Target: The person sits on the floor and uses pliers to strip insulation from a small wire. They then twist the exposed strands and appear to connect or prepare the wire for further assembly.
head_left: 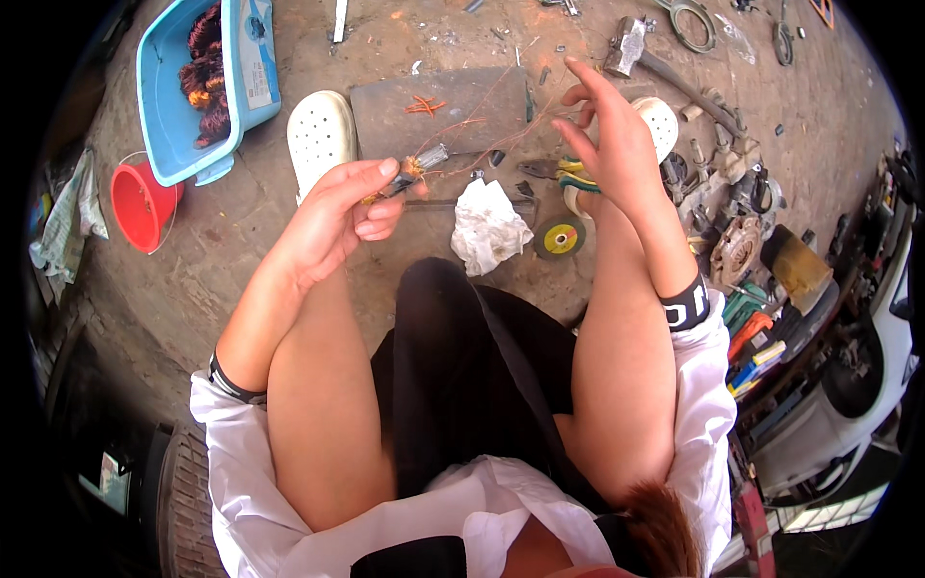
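Observation:
My left hand (347, 207) is closed on a small part with copper windings and a silver cylindrical end (434, 156), gripped between thumb and fingers. Its lower portion is hidden by the hand. Thin loose copper wires (501, 108) fan out from it toward the right. There my right hand (612, 140) is raised, thumb and fingers apart; the wire ends run close to its fingertips, and I see nothing gripped in it. Below the part lies a crumpled white cloth (487, 226). Pliers with green and yellow handles (573, 175) rest under the right hand.
A dark slab (385, 111) bears orange scraps (424, 104). Farther right is a hammer (631, 48). A yellow and black disc (560, 236) lies beside the cloth. Left stand a blue tub (173, 169) of dark copper coils and a red bucket (130, 207). Metal parts (737, 250) crowd the right.

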`<state>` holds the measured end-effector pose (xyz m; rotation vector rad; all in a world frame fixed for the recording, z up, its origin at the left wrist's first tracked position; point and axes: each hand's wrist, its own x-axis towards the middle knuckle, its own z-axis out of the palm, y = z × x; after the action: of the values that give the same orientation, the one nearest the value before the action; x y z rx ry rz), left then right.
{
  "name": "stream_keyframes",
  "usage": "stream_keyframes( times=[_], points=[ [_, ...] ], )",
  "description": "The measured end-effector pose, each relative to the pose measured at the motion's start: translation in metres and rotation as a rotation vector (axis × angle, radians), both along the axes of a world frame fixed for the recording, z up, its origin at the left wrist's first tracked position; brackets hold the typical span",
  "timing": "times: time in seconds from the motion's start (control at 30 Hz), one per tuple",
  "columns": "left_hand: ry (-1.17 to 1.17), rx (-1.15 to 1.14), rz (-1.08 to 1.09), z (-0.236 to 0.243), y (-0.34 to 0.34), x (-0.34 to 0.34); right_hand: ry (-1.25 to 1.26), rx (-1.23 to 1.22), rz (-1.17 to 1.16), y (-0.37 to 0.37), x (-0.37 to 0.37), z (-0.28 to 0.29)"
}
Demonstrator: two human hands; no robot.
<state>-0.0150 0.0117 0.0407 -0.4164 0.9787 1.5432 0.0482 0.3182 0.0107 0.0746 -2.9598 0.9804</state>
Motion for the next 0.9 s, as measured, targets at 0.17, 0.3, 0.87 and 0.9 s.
stream_keyframes(
  times=[0.17, 0.3, 0.87, 0.9],
  points=[
    [-0.004, -0.013, 0.031, -0.001, -0.001, 0.0, 0.09, 0.175, 0.086, 0.001, 0.001, 0.005],
    [0.023, -0.032, 0.037, -0.002, -0.001, -0.001, -0.016, -0.042, 0.087, 0.003, 0.005, 0.005],
    [0.124, -0.027, -0.144, -0.003, 0.002, 0.0, -0.091, -0.075, 0.251, -0.024, 0.001, 0.015],
    [0.129, -0.032, -0.158, -0.003, 0.002, 0.001, -0.037, -0.113, 0.311, -0.027, -0.004, 0.022]
  ],
)
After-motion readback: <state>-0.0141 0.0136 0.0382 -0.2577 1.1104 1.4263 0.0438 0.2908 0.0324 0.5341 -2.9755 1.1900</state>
